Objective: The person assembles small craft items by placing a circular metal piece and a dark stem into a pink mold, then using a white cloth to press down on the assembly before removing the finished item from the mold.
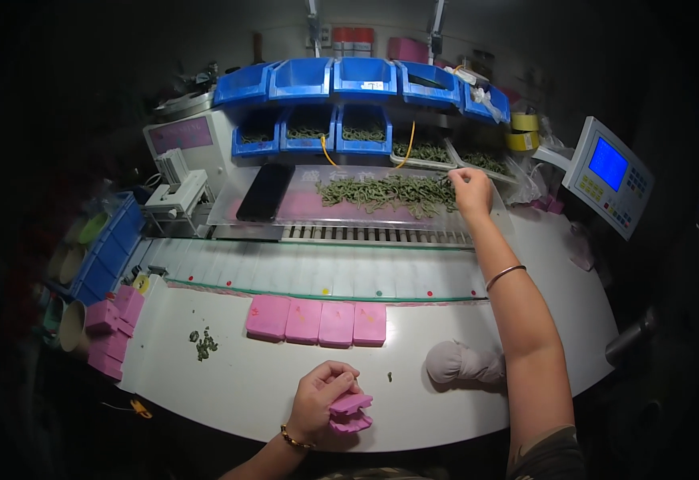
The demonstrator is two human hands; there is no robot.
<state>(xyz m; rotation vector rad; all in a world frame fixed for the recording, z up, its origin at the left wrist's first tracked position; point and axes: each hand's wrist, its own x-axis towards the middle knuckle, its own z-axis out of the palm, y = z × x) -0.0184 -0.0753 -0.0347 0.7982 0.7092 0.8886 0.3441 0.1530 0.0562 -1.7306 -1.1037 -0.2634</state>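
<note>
My left hand [325, 400] is low in the middle, over the white worktop [261, 400]. Its fingers are closed round a small pink packet [353, 424] with jagged edges, its mouth spread apart. Far to the right, my right hand [471, 192] reaches to the end of a loose pile of dried green twisted leaves [389, 192] on a clear tray [229, 206]. Its fingertips are pinched together at the pile's edge; whatever they hold is too small to make out. Beyond my left hand, several flat pink packs [336, 324] lie side by side.
Blue bins [365, 78] stand in two rows at the back. A black phone [266, 193] lies on the tray. A grey cloth bundle [461, 362] lies near my right forearm, and green scraps [204, 344] lie left. A control panel [609, 176] with a blue screen stands right.
</note>
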